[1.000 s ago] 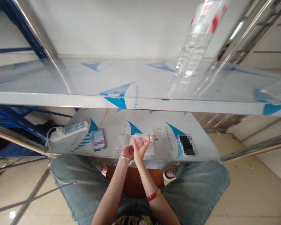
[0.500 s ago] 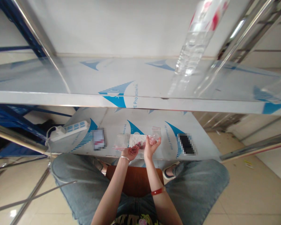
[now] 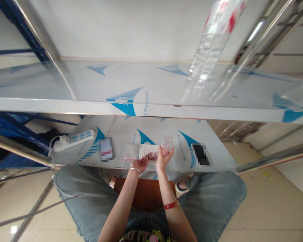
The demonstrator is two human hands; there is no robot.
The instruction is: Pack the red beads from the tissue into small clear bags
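Head view shows the right hand (image 3: pixel 162 159), grip seemingly pinching a clear bag (image 3: pixel 168 148) by the white cloth's (image 3: pixel 146 150) right side, now parted from the left hand (image 3: pixel 137 164), whose loosely spread palm leaves red beads (image 3: pixel 143 162) exposed at the cloth's near-left corner.

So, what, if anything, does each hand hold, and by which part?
The left hand cups small red pieces in its palm. The right hand seems to pinch clear plastic; by which part is unclear.

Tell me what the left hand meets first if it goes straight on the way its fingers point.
Probably the small reddish pieces on the white pad, just past the left hand; the exact depth is unclear.
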